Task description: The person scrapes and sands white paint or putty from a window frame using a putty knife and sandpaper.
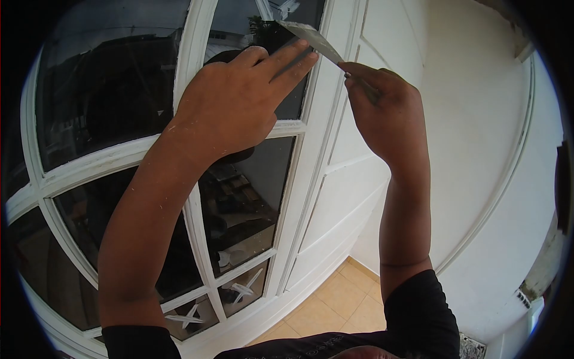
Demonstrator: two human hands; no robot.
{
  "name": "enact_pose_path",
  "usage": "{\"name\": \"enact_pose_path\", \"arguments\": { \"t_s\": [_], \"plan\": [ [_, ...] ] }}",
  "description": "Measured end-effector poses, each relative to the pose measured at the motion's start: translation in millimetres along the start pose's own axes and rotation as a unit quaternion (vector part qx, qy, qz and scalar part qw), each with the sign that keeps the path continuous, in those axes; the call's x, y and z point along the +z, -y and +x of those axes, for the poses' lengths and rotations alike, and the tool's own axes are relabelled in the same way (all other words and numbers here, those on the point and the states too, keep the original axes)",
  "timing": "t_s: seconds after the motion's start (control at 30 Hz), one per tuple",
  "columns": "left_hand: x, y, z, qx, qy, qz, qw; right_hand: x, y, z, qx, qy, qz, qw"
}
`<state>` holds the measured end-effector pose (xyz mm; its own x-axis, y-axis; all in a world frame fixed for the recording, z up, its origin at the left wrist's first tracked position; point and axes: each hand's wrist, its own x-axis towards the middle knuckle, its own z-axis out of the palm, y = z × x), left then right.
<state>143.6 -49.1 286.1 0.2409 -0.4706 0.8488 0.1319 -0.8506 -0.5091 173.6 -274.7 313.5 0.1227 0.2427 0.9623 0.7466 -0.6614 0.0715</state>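
Note:
A putty knife (pixel 318 40) with a wide, flat metal blade lies aslant at the edge of an upper window pane (pixel 230 33). My right hand (pixel 390 113) is closed around its handle, with the thumb and forefinger near the base of the blade. Two fingers of my left hand (pixel 236 102) stretch out, their tips right at the blade; the other fingers are partly bent. Behind that hand runs the white window frame (pixel 287 127), its paint rough along the glass. The handle is mostly hidden in my right fist.
Dark panes (pixel 107 90) with reflections fill the left side, divided by white bars. Small cross-shaped pieces (pixel 242 290) show in the lowest panes. White panelling (pixel 341 203) and a white wall (pixel 466 149) stand on the right, over a tan tiled floor (pixel 335 296).

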Motion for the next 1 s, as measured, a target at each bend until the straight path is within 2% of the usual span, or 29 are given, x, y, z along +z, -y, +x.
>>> {"name": "enact_pose_path", "arguments": {
  "t_s": [0.07, 0.3, 0.37, 0.57, 1.0],
  "plan": [
    [2, -1, -1, 0.005, 0.002, -0.004, 1.000, 7, 2, 8, -0.041, -0.048, 0.025, 0.998],
    [-2, 0, -1, 0.004, 0.000, 0.003, 1.000, 4, 1, 0, -0.020, -0.008, 0.005, 1.000],
    [-1, -1, -2, 0.008, 0.002, 0.002, 1.000, 14, -3, 6, -0.067, -0.061, 0.025, 0.996],
    [-4, 0, -3, 0.005, -0.003, 0.002, 1.000, 27, -8, -14, -0.021, -0.046, 0.056, 0.997],
    [-5, -1, -2, 0.007, 0.005, 0.004, 1.000, 28, -2, -19, -0.021, -0.039, 0.070, 0.997]
  ]
}}
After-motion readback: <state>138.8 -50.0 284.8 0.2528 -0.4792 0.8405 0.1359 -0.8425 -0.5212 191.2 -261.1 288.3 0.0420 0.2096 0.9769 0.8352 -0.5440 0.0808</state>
